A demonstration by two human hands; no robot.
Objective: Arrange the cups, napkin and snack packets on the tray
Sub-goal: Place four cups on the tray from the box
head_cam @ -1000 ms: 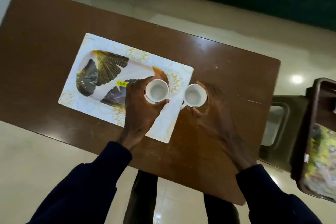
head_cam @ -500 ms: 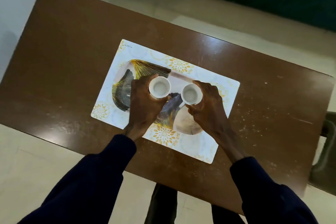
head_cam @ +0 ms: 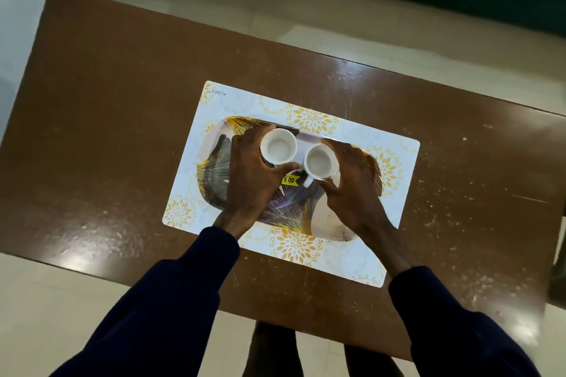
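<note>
Over the tray (head_cam: 294, 211), the left hand (head_cam: 248, 180) grips one white cup (head_cam: 278, 145), the right hand (head_cam: 352, 190) the other cup (head_cam: 319, 161), handle toward the person.

— What covers the arms?
— Long sleeves, dark navy. The left sleeve (head_cam: 171, 300) and the right sleeve (head_cam: 453, 330) look like the same plain, matte cloth, one colour throughout.
— How do they end?
— Each stops at the wrist. The left cuff (head_cam: 222, 240) and the right cuff (head_cam: 407, 277) have soft, rounded edges, and the cloth lies in loose folds along the forearms.
— And past the cuffs?
— The left hand (head_cam: 248, 180) and the right hand (head_cam: 352, 190) are bare.
— Anything lower down?
— Two dark legs (head_cam: 272, 349) show at the bottom of the view, too dim to tell what covers them.
</note>
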